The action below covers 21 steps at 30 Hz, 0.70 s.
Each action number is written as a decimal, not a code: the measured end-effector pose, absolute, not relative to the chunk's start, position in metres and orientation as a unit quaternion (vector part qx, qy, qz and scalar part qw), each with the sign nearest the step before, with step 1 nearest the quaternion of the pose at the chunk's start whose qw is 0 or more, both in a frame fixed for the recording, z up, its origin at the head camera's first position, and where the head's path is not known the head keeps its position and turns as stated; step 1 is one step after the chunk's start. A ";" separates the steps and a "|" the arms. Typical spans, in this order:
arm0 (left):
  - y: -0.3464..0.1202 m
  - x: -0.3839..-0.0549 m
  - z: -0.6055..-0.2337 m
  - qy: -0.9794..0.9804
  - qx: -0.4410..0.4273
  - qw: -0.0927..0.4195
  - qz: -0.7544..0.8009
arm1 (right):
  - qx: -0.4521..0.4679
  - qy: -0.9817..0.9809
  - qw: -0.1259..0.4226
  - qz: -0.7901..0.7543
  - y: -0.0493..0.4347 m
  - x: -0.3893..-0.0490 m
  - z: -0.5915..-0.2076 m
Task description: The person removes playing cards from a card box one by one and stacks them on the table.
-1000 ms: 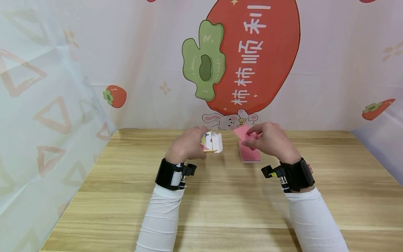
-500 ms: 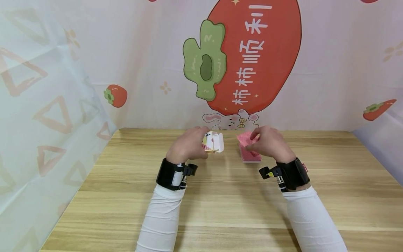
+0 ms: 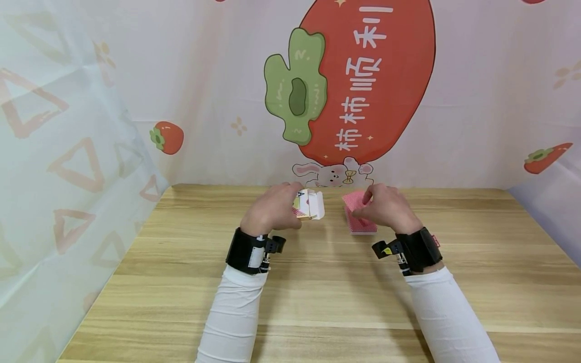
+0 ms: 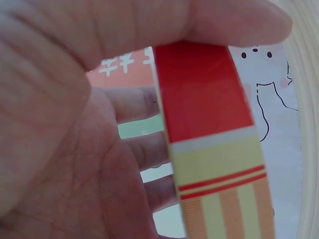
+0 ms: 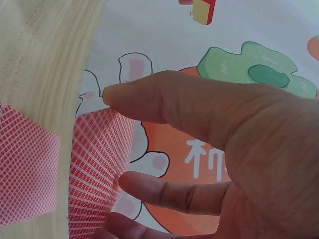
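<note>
My left hand [image 3: 271, 209] grips a playing-card box [image 4: 209, 119] by its sides, thumb on one edge and fingers around the other. The box is red and cream with stripes; its white flap [image 3: 320, 205] stands out to the right. A face with a letter A shows beside the flap. My right hand [image 3: 392, 207] pinches several red-backed playing cards [image 5: 99, 169] between thumb and fingers. They spread slightly and slant over a squared stack of cards [image 3: 363, 230] with the same red pattern. That stack [image 5: 30, 169] shows at the left in the right wrist view.
A light wooden table [image 3: 313, 302] runs under both arms. Close behind the cards hangs a white cloth backdrop [image 3: 218, 91] printed with a large red fruit and a rabbit. Another pale cloth [image 3: 59, 166] hangs along the left side.
My right hand has come down and slightly left, bringing its cards closer over the stack. The left hand stays in place with the card box.
</note>
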<state>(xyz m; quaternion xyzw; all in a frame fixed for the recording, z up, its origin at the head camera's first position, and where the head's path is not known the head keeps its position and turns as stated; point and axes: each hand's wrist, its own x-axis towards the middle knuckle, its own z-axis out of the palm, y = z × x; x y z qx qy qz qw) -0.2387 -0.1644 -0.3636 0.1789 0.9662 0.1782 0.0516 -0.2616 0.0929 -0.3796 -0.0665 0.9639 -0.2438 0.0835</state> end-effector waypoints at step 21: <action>-0.163 -0.237 -0.364 0.967 0.184 0.057 0.169 | -0.023 0.980 0.049 -0.194 0.089 -0.271 -0.404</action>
